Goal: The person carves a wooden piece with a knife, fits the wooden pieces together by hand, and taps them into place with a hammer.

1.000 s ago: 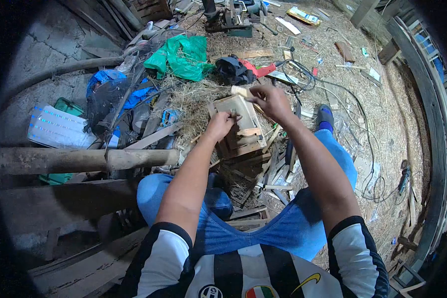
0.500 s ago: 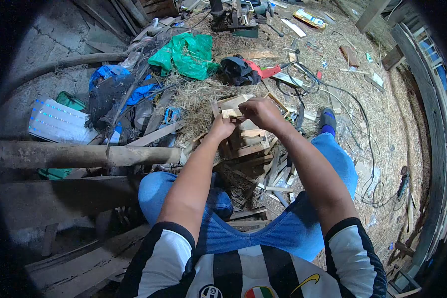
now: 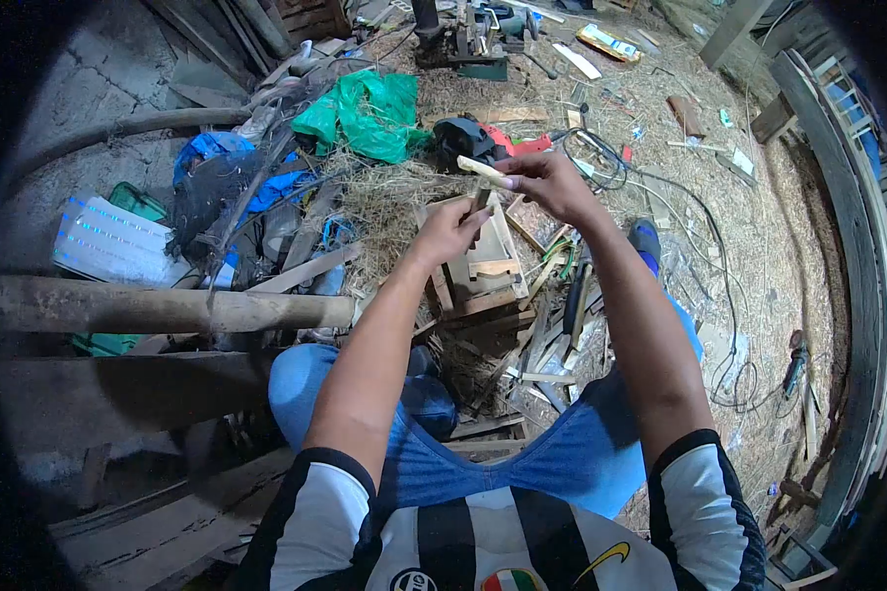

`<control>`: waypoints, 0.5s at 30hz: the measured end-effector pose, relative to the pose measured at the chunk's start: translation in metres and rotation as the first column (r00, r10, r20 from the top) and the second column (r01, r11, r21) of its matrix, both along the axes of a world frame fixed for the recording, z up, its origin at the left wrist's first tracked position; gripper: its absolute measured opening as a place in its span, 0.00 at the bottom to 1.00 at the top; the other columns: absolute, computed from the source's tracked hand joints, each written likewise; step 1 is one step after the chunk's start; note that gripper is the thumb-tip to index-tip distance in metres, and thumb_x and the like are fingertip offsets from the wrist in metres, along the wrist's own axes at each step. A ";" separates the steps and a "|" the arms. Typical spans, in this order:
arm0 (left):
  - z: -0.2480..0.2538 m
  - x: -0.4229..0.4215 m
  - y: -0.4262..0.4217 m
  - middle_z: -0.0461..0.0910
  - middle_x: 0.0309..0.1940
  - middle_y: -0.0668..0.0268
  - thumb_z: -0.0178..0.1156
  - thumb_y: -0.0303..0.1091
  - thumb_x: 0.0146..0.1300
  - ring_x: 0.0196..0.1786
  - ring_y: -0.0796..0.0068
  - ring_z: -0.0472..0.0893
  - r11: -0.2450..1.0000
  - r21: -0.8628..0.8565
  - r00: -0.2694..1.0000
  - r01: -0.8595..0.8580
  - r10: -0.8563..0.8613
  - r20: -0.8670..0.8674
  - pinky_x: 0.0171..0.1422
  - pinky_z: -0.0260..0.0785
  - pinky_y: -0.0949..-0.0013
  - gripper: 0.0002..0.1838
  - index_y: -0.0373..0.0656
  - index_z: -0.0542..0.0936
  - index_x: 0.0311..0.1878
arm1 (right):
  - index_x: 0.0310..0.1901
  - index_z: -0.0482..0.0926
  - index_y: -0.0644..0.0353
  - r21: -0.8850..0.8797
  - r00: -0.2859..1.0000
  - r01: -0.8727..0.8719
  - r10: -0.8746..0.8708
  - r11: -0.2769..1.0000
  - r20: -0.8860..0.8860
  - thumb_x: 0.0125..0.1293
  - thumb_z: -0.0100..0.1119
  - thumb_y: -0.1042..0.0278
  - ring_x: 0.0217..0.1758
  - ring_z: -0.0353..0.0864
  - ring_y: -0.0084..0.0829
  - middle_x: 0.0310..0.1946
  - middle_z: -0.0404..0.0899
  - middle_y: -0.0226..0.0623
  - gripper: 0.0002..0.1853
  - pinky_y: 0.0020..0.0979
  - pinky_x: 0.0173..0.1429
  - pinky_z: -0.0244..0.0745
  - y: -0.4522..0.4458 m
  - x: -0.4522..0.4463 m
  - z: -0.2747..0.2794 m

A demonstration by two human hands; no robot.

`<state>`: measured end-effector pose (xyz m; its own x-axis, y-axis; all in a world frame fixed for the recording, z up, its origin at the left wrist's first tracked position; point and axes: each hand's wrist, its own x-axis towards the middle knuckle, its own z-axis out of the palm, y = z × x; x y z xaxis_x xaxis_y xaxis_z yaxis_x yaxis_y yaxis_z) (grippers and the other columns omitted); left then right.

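Note:
My right hand [image 3: 552, 185] pinches a small pale wooden piece [image 3: 483, 171] by its right end, above a wooden box-like piece [image 3: 508, 246]. My left hand [image 3: 448, 231] is closed on a small dark object [image 3: 482, 198], whose upper end touches or nearly touches the underside of the pale piece. What that object is cannot be made out. Below both hands, the wooden box-like piece lies tilted on scrap wood between my knees, with a small block [image 3: 493, 267] at its near end.
A green plastic bag [image 3: 365, 113] and a dark cloth bag [image 3: 455, 140] lie beyond the hands. At the left, a thick pole [image 3: 177, 305] reaches toward my knee. A black cable [image 3: 705, 197] loops across the straw floor at right, near a power tool [image 3: 796, 364].
My hands first came together over the box-like piece, then rose slightly. The pale piece has turned and is now lifted clear, with the dark object in my left hand now showing.

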<state>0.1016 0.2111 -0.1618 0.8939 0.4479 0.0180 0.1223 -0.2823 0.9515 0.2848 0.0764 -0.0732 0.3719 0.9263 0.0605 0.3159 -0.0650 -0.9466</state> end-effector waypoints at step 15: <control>0.056 0.006 -0.018 0.75 0.19 0.71 0.53 0.46 0.78 0.21 0.80 0.76 0.951 -0.249 0.978 0.182 -0.201 -0.051 0.26 0.68 0.73 0.19 0.38 0.84 0.46 | 0.56 0.85 0.59 -0.145 0.965 -0.057 0.017 0.988 -0.262 0.70 0.66 0.54 0.36 0.82 0.20 0.39 0.87 0.29 0.20 0.27 0.43 0.80 -0.034 0.009 0.016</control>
<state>0.1071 0.1927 -0.1057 0.9580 0.2504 -0.1401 0.1623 -0.0701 0.9842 0.2935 0.0425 -0.0573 0.3217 0.9306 -0.1745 0.0655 -0.2058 -0.9764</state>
